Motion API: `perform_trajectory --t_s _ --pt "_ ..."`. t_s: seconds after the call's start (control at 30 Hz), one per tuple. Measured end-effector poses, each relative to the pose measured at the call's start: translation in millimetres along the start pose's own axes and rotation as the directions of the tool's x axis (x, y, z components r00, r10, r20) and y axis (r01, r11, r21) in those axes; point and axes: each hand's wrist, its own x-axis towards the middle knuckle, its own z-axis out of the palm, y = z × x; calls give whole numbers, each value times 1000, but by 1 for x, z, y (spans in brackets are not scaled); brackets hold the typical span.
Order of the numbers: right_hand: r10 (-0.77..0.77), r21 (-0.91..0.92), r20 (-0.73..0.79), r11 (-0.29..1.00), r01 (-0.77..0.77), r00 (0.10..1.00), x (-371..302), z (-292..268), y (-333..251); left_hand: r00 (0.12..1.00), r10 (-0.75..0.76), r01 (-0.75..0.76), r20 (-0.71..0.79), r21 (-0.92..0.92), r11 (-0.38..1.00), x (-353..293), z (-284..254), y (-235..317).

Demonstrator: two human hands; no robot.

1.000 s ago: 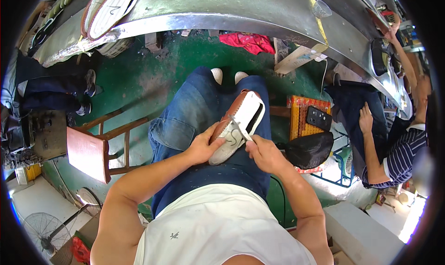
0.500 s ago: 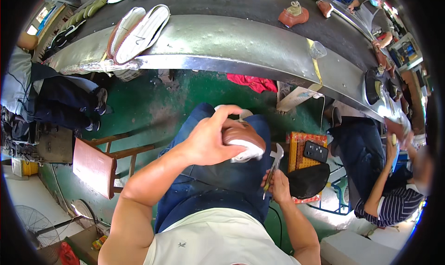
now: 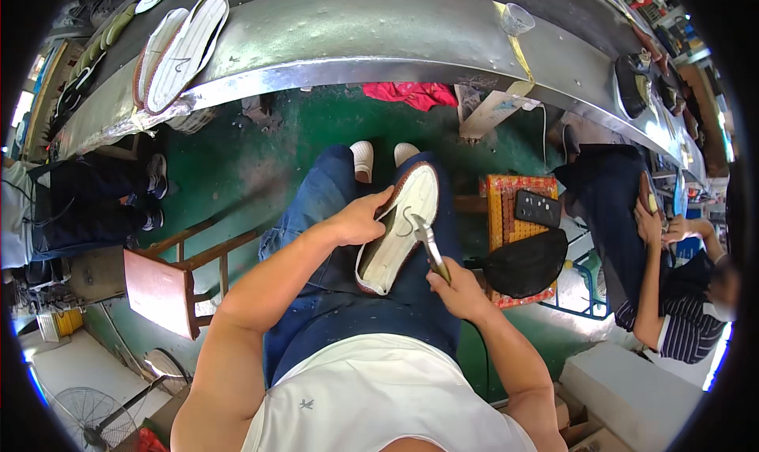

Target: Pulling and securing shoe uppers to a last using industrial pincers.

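Shoe [image 3: 401,242], its dark scrawl [image 3: 409,224] possibly lettering, in the grasp of left fingers [image 3: 378,202], hammer [image 3: 432,251] in right fingers [image 3: 440,284].

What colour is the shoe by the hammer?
The shoe is whitish with brown edging, clearest in the head view.

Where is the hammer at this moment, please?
In the head view, just right of centre, the hammer is in the right hand, its head at the white shoe that the left hand holds.
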Motion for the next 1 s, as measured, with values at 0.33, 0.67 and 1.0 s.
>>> perform_trajectory --t_s 0.33,0.67,1.0 --pt "33 -207 96 978 -13 995 13 -26 -38 913 94 19 -396 274 962 -13 21 17" --pt "286 -14 367 953 -302 885 41 -73 -78 876 350 -91 -332 599 795 -19 44 40" --pt "44 -638 303 752 168 952 71 -71 -85 969 -228 154 -100 -480 864 27 47 -28"
